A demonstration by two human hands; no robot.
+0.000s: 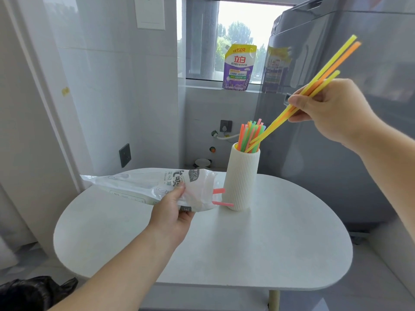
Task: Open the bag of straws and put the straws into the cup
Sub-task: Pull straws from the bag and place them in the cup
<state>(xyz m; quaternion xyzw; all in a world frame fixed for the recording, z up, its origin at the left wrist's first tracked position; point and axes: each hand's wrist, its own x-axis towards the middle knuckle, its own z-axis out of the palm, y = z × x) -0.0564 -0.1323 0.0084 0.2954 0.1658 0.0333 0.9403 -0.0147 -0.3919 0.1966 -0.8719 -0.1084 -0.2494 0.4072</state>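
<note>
black sack (33, 292): is lying low at the near-left corner.
tabletop (247, 254): white, rounded; is carrying the cup (241, 180) on its far side.
L hand (173, 213): is holding the bag (139, 187) above the tabletop, left of the cup. The fingers (188, 215) are curling under it w/ thumb pressing on top, gripping the bag near its open end.
bag: clear plastic w/ print; is lying roughly level in the hand, closed end pointing left, mouth facing right toward the cup.
pink straws (219, 191): two are sticking out of the bag mouth, tips right at the cup's side; touching or not, can't tell.
cup: tall, ribbed, cream; is standing upright just right of the bag.
straw bunch (249, 133): green, orange, pink, blue; is standing in the cup, tops rising above the rim.
R hand (332, 113): is hovering up right of the cup, well above the tabletop; its fingers (299, 117) are pinching three long straws around mid-length.
held straws (332, 61): yellow, orange, yellow-green; are tilting, btm ends inside the cup mouth among the straw bunch, top ends pointing up-right.
grey appliance (325, 176): is standing behind the tabletop, far right.
detergent pouch (239, 67): purple/yellow; is standing on the far window sill.
</note>
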